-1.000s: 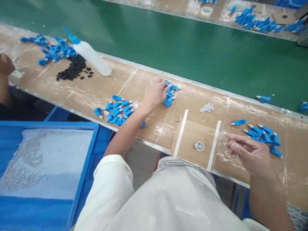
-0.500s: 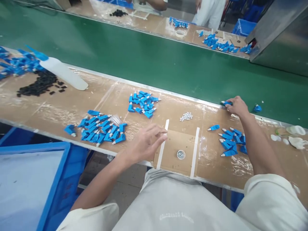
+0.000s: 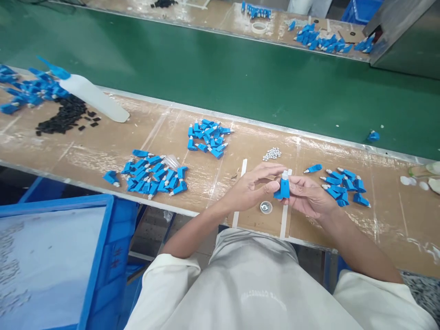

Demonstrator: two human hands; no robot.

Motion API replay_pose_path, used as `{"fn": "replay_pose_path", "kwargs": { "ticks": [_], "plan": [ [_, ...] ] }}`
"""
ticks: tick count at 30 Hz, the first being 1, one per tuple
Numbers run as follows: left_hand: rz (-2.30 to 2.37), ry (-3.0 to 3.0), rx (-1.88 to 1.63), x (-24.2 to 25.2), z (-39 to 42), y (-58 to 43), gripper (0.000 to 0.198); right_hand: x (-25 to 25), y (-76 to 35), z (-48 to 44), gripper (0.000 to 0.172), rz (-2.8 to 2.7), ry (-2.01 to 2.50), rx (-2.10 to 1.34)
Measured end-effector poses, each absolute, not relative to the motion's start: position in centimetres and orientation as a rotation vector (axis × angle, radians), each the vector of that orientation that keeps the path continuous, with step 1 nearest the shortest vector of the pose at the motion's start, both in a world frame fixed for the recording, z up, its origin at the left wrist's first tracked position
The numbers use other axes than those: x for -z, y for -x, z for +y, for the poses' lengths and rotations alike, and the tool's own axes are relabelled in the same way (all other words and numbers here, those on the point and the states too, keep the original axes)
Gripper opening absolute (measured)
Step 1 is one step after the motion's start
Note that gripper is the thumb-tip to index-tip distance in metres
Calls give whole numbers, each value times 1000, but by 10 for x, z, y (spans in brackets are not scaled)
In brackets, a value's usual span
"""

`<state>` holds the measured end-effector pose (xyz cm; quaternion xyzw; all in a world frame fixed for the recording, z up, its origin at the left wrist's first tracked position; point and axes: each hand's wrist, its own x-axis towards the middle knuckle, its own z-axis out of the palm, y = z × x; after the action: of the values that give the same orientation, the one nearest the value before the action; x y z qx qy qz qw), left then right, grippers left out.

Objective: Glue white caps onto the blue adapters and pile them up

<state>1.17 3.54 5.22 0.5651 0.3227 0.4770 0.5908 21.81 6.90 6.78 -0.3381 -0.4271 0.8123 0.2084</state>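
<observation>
Both hands meet above the taped cardboard pad (image 3: 250,220) at the bench's near edge. My right hand (image 3: 309,196) grips a blue connector (image 3: 283,187) with a white tip, held upright. My left hand (image 3: 252,185) pinches at the same connector from the left, its fingers closed on it. A small round metal cap (image 3: 266,207) lies on the pad just below them. A little heap of white beads (image 3: 272,154) sits just beyond the hands.
Blue connector piles lie at the left (image 3: 151,173), centre (image 3: 208,137) and right (image 3: 342,185). Black parts (image 3: 63,117) and a white squeeze bottle (image 3: 92,97) sit far left. A green conveyor belt (image 3: 223,68) runs behind. A blue crate (image 3: 51,256) stands lower left.
My right hand came back from the belt's edge carrying a blue connector. My left hand moved right to meet it over the pad.
</observation>
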Motion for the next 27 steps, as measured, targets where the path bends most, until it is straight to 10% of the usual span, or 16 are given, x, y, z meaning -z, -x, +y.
{"fn": "replay_pose_path", "kwargs": {
  "ticks": [6, 13, 27],
  "plan": [
    [609, -1059, -990, -37, 26, -15, 41, -53, -218, 44, 43, -1459, 954, -2088],
    [746, -840, -1052, -24, 14, -9, 49, -24, -281, 106, 27, -2440, 1539, -209],
    [820, -451, -1141, -6, 14, 14, 45, -44, -256, 38, 22, -2171, 1336, -710]
  ]
}}
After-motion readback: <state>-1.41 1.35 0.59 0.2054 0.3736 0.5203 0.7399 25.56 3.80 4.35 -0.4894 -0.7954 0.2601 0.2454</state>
